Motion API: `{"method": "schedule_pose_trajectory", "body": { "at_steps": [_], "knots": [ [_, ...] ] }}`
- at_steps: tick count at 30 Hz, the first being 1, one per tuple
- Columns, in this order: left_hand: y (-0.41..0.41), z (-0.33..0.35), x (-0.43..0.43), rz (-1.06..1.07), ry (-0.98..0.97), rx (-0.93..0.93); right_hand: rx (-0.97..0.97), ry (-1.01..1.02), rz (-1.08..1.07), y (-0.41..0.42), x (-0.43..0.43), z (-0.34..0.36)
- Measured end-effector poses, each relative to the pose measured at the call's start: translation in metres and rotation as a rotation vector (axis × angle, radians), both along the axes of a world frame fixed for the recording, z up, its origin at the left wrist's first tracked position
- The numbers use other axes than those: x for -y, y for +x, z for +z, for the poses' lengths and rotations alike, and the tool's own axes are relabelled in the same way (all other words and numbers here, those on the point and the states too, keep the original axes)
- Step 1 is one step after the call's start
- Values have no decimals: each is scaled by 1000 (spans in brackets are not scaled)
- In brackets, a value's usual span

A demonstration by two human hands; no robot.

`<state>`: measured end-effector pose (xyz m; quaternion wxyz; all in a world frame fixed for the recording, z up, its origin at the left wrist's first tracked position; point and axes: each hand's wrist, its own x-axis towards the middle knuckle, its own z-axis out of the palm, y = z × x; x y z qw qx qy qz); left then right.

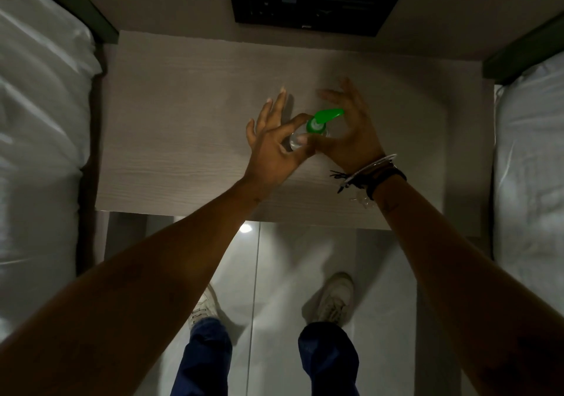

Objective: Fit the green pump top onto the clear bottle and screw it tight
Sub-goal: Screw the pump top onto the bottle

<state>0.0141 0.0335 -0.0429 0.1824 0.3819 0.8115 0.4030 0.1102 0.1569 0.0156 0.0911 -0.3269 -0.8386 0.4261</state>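
- The left hand (271, 148) pinches the clear bottle (295, 142) between thumb and forefinger, while its other three fingers fan out straight and free.
- The right hand (351, 133) curls round the far side of the bottle, its thumb pressed against the lower edge of the green pump top (320, 122); the remaining fingers spread upward and look blurred.
- The bottle stands near the middle of the pale wood-grain table (183, 121), between the two hands — only a small glassy patch of it shows under the cap, and whether it holds any liquid cannot be told.
- The pump top sits on the bottle's neck: a bright green collar with a flat green spout that points to the right, toward the right palm.
- Bracelets (369, 171) — one clear, several dark with loose threads — circle the right wrist.
- A black panel (311, 8) is set in the wall behind the table.
- White bedding (39, 105) lies on either side.
- Below, pale shoes (334, 298) and blue trousers (328, 362) show on a glossy floor.
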Motion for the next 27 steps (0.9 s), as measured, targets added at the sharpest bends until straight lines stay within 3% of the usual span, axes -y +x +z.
{"method": "schedule_pose_trajectory", "body": {
  "at_steps": [8, 14, 18, 23, 27],
  "knots": [
    [2, 3, -1, 13, 17, 20, -63, 21, -80, -7, 7, 3],
    [0, 3, -2, -5, -15, 7, 53, -55, 45, 2, -4, 0],
    [2, 4, -2, 16, -7, 8, -35, 46, -20, 2, 2, -4],
    [7, 6, -2, 34, -2, 27, -115, -10, -209, 1, 22, -12],
    [6, 9, -1, 20, -19, 49, -30, 92, -181, 5, 22, -5]
  ]
}}
